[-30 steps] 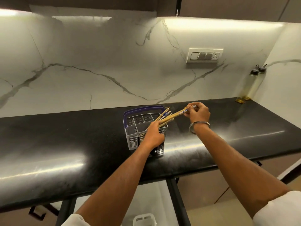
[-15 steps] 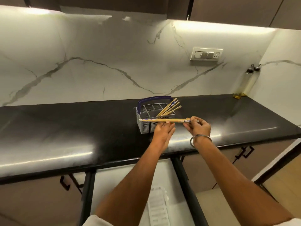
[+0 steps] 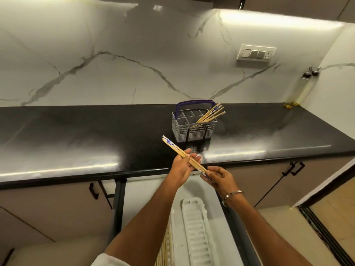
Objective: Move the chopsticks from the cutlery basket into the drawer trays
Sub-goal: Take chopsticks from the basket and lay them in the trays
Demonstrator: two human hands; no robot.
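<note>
**Now two hands share a pair of chopsticks above the open drawer**

Leftmost, on the cabinet front under the black countertop (image 3: 76, 135), hangs a dark handle (image 3: 93, 191). Further right, the left hand (image 3: 181, 169) curls its fingers round the middle of the held chopsticks (image 3: 184, 155), whose patterned ends point up and left. The right hand (image 3: 219, 178) pinches their lower end between thumb and fingertips; a metal bangle (image 3: 231, 196) circles that wrist. Below both hands lies the open drawer, with a white ribbed tray (image 3: 197, 233) and, just left of it, chopsticks already in a tray (image 3: 165, 246). Behind, the grey cutlery basket (image 3: 194, 124) stands on the counter, more chopsticks (image 3: 210, 116) leaning from its right side. Far right, an oil bottle (image 3: 299, 89) sits in the corner.
</note>
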